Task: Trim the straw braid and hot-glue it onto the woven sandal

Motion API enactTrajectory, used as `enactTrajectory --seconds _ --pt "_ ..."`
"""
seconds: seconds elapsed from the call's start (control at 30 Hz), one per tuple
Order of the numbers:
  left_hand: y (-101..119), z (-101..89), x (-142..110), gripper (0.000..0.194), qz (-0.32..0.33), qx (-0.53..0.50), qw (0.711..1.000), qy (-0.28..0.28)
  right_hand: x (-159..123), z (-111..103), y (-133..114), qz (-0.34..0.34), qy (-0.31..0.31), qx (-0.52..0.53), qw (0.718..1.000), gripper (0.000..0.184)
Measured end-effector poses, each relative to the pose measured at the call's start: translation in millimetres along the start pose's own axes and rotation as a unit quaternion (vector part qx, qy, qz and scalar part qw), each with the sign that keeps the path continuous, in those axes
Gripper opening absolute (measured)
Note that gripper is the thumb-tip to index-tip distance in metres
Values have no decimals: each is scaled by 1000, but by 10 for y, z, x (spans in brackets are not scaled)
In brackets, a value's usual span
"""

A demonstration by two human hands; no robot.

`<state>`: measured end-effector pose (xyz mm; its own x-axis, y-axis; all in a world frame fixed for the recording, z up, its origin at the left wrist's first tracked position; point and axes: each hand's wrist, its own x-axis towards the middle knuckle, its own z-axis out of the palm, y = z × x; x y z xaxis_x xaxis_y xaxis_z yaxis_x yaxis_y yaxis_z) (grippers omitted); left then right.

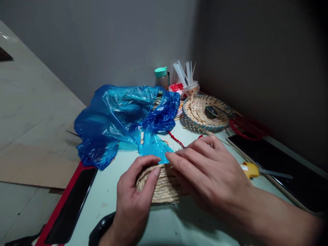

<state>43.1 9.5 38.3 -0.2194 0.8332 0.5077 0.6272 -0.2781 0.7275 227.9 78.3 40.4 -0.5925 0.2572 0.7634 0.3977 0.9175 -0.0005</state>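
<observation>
A small coiled straw basket point(164, 186) lies on the pale table point(179, 225) in front of me. My left hand point(133, 200) curls round its left rim, thumb and fingers closed on the weave. My right hand point(207, 171) lies over the basket's right side, fingers stretched toward the top edge and pressing on it. Much of the basket is hidden under the right hand.
A crumpled blue plastic bag point(123, 119) sits just behind the basket. A flat woven tray point(205, 112), a cup of white sticks point(189, 85), a green-capped jar point(162, 78), red cord point(176, 138), a yellow-handled tool point(252, 170) and dark panels point(282, 164) stand to the right.
</observation>
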Motion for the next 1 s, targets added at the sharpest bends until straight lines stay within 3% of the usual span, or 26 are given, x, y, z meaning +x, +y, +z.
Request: enactTrajectory --seconds 0.1,0.2,0.37,0.5,0.6,0.73,0.9,0.97,1.0 --pt "-62 -7 53 7 -51 -38 998 -5 18 -22 36 40 -49 5 998 23" --pt "-123 -17 68 9 -57 -51 997 8 14 -34 89 57 -89 11 994 17" --pt "-114 -5 31 20 23 -33 999 24 8 -26 105 30 -43 -16 998 17" --pt "-97 -1 5 29 75 -28 996 41 30 -59 -46 5 11 -16 1000 20" --pt "-103 -23 4 34 114 -23 992 58 38 -86 -213 2 8 9 1000 26" --pt "-107 -61 3 35 156 -32 986 40 3 -146 -394 37 -37 24 998 43" --pt "-120 -109 -13 40 173 -33 983 46 -416 -374 -371 98 -9 19 995 29" --pt "-133 -127 -24 42 165 -34 984 49 -725 -471 -298 200 34 -30 979 32" --pt "-139 -133 -30 43 164 -36 985 50 -878 -502 -263 245 23 -47 968 30"
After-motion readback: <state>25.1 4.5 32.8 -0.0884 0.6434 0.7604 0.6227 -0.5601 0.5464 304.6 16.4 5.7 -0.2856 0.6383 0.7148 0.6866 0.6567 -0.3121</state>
